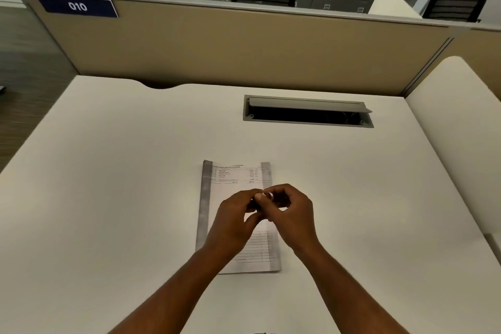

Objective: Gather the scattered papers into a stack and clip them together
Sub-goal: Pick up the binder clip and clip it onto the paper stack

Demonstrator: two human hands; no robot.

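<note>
The papers are stacked on the desk; above them a small dark clip, barely visible, is pinched by the left hand and the right hand.

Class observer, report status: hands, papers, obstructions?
Left hand and right hand together, pinching a small object, likely the clip. Papers stacked, not visibly clipped. Nothing obstructing.

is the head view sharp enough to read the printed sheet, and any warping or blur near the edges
Head view: print on the white printed paper stack is too soft to read; the beige partition panel bows from wide-angle distortion; the left edge is motion-smeared; lighting is even, with soft shadows.
</note>
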